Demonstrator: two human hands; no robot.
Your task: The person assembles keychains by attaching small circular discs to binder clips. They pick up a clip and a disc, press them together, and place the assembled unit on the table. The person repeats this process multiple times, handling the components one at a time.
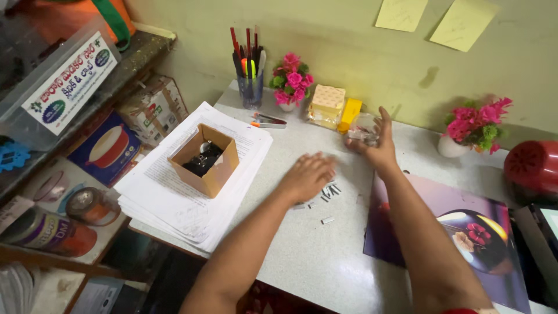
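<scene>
Pale green wall and two yellow sticky notes (433,16) back a grey worktop (302,250). On it, the left hand (307,175) lies flat and open, palm down, over scattered staple strips (326,195). The right hand (376,142), further back, grasps a small clear plastic container (363,129), fingers raised. Just beside it stand a yellow box (350,114) and a cream box (326,104). To the left, a cardboard box of binder clips (204,159) sits on a paper stack (186,197).

White-labelled clear box (58,81) on left shelf.
</scene>
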